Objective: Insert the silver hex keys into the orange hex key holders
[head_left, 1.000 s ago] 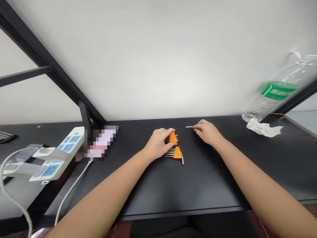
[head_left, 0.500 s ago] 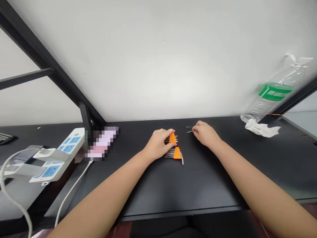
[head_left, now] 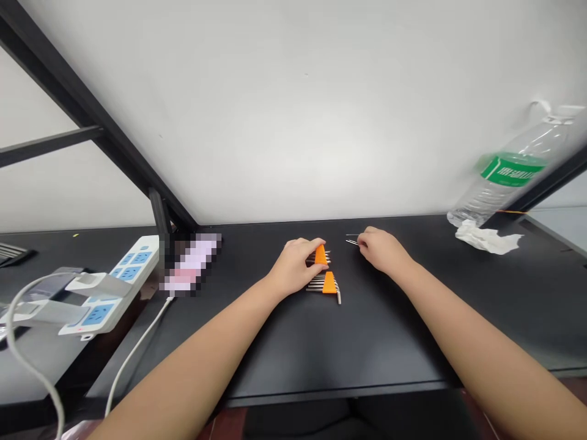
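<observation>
My left hand [head_left: 296, 267] is closed with thumb and fingers on an orange hex key holder [head_left: 320, 255]; short metal key ends stick out at its right side. Just nearer to me lies a second orange holder [head_left: 329, 283] with several silver hex keys [head_left: 316, 283], one bent end pointing toward me. Across a gap to the right, my right hand [head_left: 380, 249] has its fingertips pinched on thin silver hex keys [head_left: 351, 242], whose ends poke out leftward. Another thin metal rod [head_left: 351, 234] lies just behind them, its right end hidden by the hand.
On the black desk [head_left: 339, 354], a clear bottle with a green label [head_left: 513, 170] leans at the back right beside a crumpled tissue [head_left: 488, 238]. A blurred-out phone [head_left: 192, 263] with a white cable [head_left: 137, 348] and a power strip [head_left: 131, 275] are at left. A wall stands behind.
My right hand has shifted slightly toward me, and the thin metal pieces at its fingertips now lie apart from one rod behind. My left hand has stayed on the orange holder.
</observation>
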Demonstrator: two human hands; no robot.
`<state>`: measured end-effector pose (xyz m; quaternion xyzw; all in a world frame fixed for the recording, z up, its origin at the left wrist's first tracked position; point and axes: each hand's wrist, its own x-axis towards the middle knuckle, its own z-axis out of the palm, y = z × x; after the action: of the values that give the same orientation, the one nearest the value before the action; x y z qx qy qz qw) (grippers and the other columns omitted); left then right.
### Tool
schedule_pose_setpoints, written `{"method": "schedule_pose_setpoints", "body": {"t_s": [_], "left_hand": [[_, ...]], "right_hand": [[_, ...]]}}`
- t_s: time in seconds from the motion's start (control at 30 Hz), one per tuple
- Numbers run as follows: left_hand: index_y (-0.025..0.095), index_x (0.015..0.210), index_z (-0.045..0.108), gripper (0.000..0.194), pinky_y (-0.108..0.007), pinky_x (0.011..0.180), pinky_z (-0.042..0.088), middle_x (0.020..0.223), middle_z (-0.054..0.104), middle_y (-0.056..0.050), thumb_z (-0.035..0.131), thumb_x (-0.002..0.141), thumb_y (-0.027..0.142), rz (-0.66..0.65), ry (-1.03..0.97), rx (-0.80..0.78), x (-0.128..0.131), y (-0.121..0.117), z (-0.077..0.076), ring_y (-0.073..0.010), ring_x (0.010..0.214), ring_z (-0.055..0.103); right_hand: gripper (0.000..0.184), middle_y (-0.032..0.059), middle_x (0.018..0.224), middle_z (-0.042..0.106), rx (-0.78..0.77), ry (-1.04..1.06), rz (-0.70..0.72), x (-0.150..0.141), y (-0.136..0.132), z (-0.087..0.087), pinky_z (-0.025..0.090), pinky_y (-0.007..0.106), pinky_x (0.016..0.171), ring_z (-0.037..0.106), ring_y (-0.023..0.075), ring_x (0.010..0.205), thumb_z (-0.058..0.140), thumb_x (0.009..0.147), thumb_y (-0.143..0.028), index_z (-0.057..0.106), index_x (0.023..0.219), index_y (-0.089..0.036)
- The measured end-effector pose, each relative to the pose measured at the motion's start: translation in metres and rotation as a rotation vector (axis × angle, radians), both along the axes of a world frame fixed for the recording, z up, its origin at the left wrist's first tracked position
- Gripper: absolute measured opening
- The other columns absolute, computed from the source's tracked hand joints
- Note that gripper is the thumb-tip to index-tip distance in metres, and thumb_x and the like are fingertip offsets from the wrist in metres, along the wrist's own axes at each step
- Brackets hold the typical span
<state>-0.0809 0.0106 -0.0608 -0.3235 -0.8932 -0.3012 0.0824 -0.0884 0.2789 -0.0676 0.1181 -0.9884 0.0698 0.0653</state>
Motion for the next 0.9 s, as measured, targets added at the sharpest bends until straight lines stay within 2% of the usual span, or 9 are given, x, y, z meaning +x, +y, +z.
{"method": "schedule_pose_setpoints", "body": {"t_s": [0.2,0.37,0.5,0.6,0.73,0.9], "left_hand": [[0.026,0.125,0.063,0.043,-0.039,0.097,0.05,0.104,0.072,-0.003,0.074,0.085,0.035,0.003,0.009,-0.01,0.0,0.0,0.0,-0.0217,0.097,0.066],[0.026,0.126,0.063,0.043,-0.041,0.101,0.047,0.106,0.072,-0.003,0.074,0.085,0.033,0.004,-0.006,-0.012,0.0,0.0,-0.001,-0.0216,0.098,0.065],[0.026,0.127,0.062,0.046,-0.042,0.102,0.045,0.104,0.072,-0.003,0.076,0.084,0.032,0.007,-0.01,-0.011,-0.001,0.001,-0.002,-0.0223,0.099,0.065],[0.026,0.127,0.062,0.046,-0.042,0.101,0.046,0.103,0.072,-0.002,0.076,0.084,0.033,-0.006,-0.004,-0.003,0.0,0.001,-0.002,-0.0221,0.098,0.066],[0.027,0.125,0.062,0.044,-0.041,0.1,0.047,0.103,0.072,-0.002,0.076,0.084,0.034,-0.012,0.005,0.008,0.0,0.001,-0.002,-0.0221,0.097,0.066],[0.027,0.127,0.062,0.045,-0.041,0.101,0.046,0.103,0.072,-0.002,0.076,0.084,0.034,-0.014,0.012,0.006,-0.001,0.001,-0.003,-0.0225,0.098,0.066]], "right_hand": [[0.02,0.0102,0.092,0.064,0.064,-0.096,-0.04,0.003,0.0,0.008,0.038,0.03,0.059,0.058,0.0186,0.071,0.053,0.087,-0.011,0.067,0.076,-0.018],[0.013,0.0067,0.085,0.064,0.037,-0.146,-0.057,0.007,0.003,0.013,0.036,0.029,0.055,0.056,0.0173,0.065,0.058,0.078,-0.011,0.058,0.068,-0.019],[0.01,-0.0003,0.075,0.062,-0.245,-0.097,0.161,0.014,-0.005,0.017,0.04,0.026,0.061,0.056,0.0145,0.067,0.056,0.08,-0.011,0.058,0.078,-0.021],[0.015,0.0004,0.081,0.063,-0.424,-0.005,0.33,0.021,-0.017,0.02,0.044,0.026,0.066,0.056,0.0139,0.069,0.054,0.086,-0.011,0.063,0.091,-0.021],[0.022,0.0051,0.095,0.066,-0.511,0.088,0.446,0.026,-0.027,0.021,0.049,0.03,0.073,0.061,0.0163,0.08,0.05,0.094,-0.012,0.069,0.097,-0.022],[0.023,0.0068,0.099,0.067,-0.543,0.127,0.451,0.027,-0.025,0.022,0.052,0.033,0.078,0.064,0.0182,0.085,0.049,0.097,-0.014,0.07,0.1,-0.022]]}}
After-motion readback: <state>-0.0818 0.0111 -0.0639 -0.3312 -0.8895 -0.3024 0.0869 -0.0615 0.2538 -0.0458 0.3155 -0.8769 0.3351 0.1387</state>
